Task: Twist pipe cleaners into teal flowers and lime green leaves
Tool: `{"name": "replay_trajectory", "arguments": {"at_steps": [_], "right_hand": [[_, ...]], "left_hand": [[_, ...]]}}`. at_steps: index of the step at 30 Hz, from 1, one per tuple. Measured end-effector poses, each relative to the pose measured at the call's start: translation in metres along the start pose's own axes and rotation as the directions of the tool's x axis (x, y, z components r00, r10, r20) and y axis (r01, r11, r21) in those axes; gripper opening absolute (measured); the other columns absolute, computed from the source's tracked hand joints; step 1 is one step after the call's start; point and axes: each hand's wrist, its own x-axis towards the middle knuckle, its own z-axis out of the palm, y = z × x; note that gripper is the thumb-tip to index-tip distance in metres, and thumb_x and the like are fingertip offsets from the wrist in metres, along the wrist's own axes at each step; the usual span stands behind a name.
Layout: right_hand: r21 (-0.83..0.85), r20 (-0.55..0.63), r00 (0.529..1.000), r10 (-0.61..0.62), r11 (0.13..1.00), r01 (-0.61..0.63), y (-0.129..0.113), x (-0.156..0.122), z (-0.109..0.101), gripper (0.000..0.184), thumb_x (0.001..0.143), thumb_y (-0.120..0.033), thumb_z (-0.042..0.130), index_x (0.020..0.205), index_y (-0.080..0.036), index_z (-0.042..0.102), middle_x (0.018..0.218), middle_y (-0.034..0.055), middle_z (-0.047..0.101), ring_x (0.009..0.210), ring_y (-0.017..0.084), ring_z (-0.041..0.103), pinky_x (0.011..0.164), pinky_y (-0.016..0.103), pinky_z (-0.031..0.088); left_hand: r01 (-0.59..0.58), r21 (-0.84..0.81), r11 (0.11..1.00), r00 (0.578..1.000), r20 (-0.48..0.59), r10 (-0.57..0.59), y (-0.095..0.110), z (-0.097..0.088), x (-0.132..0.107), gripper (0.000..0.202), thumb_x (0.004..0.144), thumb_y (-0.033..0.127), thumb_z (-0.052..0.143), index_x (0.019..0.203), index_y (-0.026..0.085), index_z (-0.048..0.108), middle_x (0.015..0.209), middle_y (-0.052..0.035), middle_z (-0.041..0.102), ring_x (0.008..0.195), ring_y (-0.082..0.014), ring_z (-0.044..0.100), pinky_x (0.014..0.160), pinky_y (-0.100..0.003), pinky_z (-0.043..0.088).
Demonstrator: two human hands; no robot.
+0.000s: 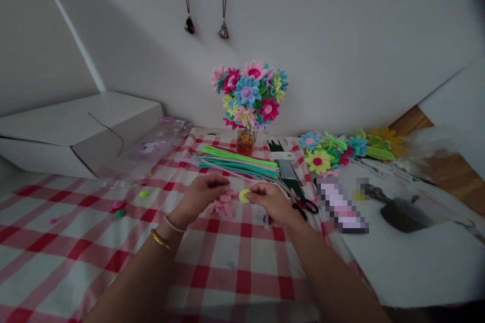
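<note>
My right hand pinches a small round yellow disc between thumb and fingertips. To its left, my left hand is closed, with thumb and fingers together at the upper edge of a fuzzy pink petalled flower. The fingertips partly cover that edge. The disc is close beside the pink petals. Just beyond both hands lies a bundle of green, teal and pink pipe cleaners. Scissors with black handles rest right of my right hand.
A vase of fuzzy flowers stands at the back. More flowers lie on the right. A white box and a clear plastic bag are at left. Small coloured pieces dot the checked cloth. A glue gun lies far right.
</note>
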Motion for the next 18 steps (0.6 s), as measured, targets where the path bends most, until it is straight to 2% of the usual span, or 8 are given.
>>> {"name": "replay_trajectory", "arguments": {"at_steps": [2, 3, 9, 18], "right_hand": [[0.075, 0.018, 1.000, -0.006, 0.997, 0.005, -0.002, -0.001, 0.002, 0.019, 0.066, -0.035, 0.063, 0.071, -0.017, 0.063, 0.067, -0.0015, 0.059, 0.061, 0.011, 0.049, 0.061, 0.024, 0.037], [0.104, 0.027, 1.000, -0.010, 0.995, 0.007, -0.002, -0.002, 0.002, 0.019, 0.066, -0.035, 0.063, 0.072, -0.017, 0.063, 0.067, -0.0016, 0.058, 0.061, 0.010, 0.049, 0.061, 0.024, 0.038], [0.201, 0.073, 0.997, -0.011, 0.980, -0.004, -0.006, -0.004, 0.002, 0.022, 0.067, -0.036, 0.064, 0.077, -0.016, 0.064, 0.071, -0.0004, 0.059, 0.064, 0.010, 0.050, 0.064, 0.024, 0.039], [0.075, 0.019, 0.999, -0.039, 0.996, 0.038, -0.002, -0.002, 0.004, 0.023, 0.069, -0.038, 0.061, 0.068, -0.015, 0.062, 0.066, -0.0010, 0.059, 0.061, 0.010, 0.050, 0.062, 0.025, 0.038]], "left_hand": [[0.087, -0.119, 0.989, 0.981, 0.182, -0.064, 0.000, 0.011, -0.005, 0.029, 0.059, 0.031, 0.068, 0.083, 0.016, 0.064, 0.060, -0.0005, 0.060, 0.047, -0.0093, 0.048, 0.045, -0.021, 0.034], [0.117, -0.143, 0.983, 0.968, 0.237, -0.081, 0.000, 0.015, -0.007, 0.027, 0.059, 0.031, 0.068, 0.082, 0.016, 0.064, 0.057, 0.0000, 0.058, 0.045, -0.0090, 0.048, 0.044, -0.021, 0.034], [0.168, -0.346, 0.923, 0.972, 0.214, -0.096, -0.003, 0.028, -0.009, 0.020, 0.060, 0.028, 0.070, 0.074, 0.014, 0.064, 0.054, 0.0011, 0.055, 0.043, -0.0066, 0.046, 0.042, -0.020, 0.034], [0.235, -0.429, 0.872, 0.963, 0.225, -0.149, -0.006, 0.031, -0.008, 0.019, 0.058, 0.023, 0.072, 0.072, 0.013, 0.061, 0.051, 0.0030, 0.053, 0.041, -0.0062, 0.046, 0.040, -0.019, 0.032]]}}
